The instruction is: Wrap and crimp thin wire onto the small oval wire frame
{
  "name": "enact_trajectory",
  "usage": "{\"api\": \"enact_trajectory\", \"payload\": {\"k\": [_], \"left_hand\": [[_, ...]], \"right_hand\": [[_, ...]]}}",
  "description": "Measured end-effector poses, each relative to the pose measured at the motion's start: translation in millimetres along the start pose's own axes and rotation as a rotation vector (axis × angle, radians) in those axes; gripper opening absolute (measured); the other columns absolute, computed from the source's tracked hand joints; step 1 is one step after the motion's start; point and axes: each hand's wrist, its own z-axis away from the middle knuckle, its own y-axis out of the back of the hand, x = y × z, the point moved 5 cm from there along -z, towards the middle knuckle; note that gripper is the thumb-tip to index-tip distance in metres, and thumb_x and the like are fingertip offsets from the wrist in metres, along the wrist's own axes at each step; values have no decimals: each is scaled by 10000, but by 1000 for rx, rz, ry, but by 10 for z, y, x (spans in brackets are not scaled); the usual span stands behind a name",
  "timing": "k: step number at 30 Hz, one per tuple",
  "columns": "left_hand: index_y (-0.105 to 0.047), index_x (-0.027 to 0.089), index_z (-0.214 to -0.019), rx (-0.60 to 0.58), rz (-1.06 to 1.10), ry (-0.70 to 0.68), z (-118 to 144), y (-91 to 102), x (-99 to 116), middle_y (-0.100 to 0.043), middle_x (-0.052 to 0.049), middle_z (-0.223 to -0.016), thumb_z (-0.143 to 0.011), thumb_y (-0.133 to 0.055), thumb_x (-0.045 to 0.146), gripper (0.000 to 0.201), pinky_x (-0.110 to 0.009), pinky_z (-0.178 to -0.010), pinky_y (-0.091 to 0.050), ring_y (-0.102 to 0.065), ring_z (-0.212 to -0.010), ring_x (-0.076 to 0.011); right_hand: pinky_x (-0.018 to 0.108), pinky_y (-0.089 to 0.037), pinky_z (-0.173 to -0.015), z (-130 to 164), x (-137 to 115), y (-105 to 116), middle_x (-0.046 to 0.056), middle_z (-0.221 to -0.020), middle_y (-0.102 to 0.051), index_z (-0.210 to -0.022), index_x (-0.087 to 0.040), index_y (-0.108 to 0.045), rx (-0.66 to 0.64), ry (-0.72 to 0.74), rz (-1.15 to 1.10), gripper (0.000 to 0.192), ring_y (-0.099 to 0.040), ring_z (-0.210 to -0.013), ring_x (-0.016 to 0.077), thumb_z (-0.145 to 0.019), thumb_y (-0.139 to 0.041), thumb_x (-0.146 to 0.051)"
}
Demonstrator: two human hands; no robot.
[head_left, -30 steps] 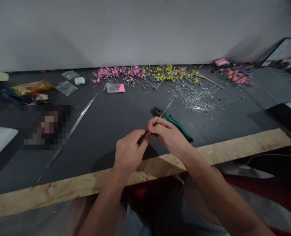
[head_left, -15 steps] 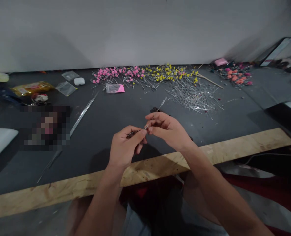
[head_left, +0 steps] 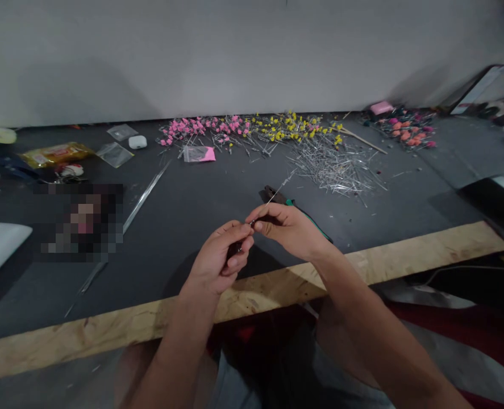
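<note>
My left hand (head_left: 220, 258) and my right hand (head_left: 288, 227) meet over the near part of the dark table (head_left: 183, 204). My right hand pinches a thin silver wire (head_left: 277, 192) that sticks up and away to the right. My left hand pinches the wire's near end together with a small dark piece that I cannot make out. Green-handled pliers (head_left: 279, 197) lie on the table just behind my right hand, partly hidden by it.
A heap of silver wires (head_left: 337, 165) lies at the back right, with pink (head_left: 200, 128) and yellow (head_left: 294, 126) flower-tipped wires behind it. A pink packet (head_left: 199, 153), clear bags, a long rod (head_left: 143, 196) and a wooden table edge (head_left: 277, 289) are around.
Both hands stayed together near the table's front edge. The wire tip swung slightly and my right hand shifted back, uncovering the pliers' head again.
</note>
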Motion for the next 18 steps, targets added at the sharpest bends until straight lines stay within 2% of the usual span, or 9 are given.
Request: {"api": "enact_trajectory", "payload": {"k": [6,9,13,18], "left_hand": [[-581,127,-720,-115,100,81,6,-43,-47,-509,76,-499,-697,-690,236,156,-89,-232,-165,-283,-265,21],[-583,135,-720,-100,65,73,33,-48,-34,-510,75,-501,-698,-689,247,156,-93,-235,-150,-271,-268,20],[-539,172,-681,79,-139,-87,75,5,63,-541,66,-519,-728,-670,269,170,-108,-256,-144,-333,-298,-5],[-626,194,-753,338,-727,-397,163,45,213,-591,43,-573,-786,-621,323,133,-146,-360,-307,-460,-408,-43]], "right_hand": [[276,-484,-785,-17,-73,-17,6,-871,-660,-806,-199,-603,58,231,172,116,-611,-850,120,-833,-517,-126],[292,-480,-813,-7,-105,-26,20,-902,-656,-836,-202,-609,33,294,241,117,-608,-887,130,-855,-507,-147],[275,-457,-786,-2,-107,-9,24,-919,-630,-879,-203,-628,32,235,283,96,-580,-871,123,-861,-534,-207],[256,-432,-724,-7,7,27,-5,-835,-619,-911,-203,-637,77,-48,139,117,-552,-761,104,-831,-566,-249]]}}
